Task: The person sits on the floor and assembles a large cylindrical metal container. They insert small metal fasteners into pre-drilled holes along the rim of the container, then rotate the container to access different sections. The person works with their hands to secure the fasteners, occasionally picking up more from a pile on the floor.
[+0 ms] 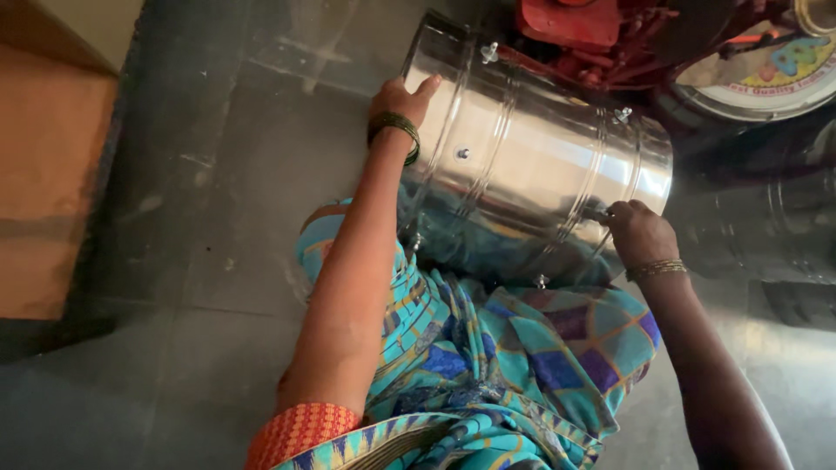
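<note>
Head view: left hand (402,100) rests spread on the steel drum (531,165); right hand (640,233) curls gripping its rim.

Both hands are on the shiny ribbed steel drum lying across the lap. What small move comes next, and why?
Probably roll the shiny ribbed steel drum slightly toward the body. The left hand steadies its far end while the right hand pinches a small fitting at the near rim; other wing-nut bolts sit spaced around the shell, so a slight turn would likely bring the next one within reach.

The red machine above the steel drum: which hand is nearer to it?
Left. The left hand rests on the steel drum at its upper end, close to the red machine; the right hand grips the lower rim, farther away.
</note>
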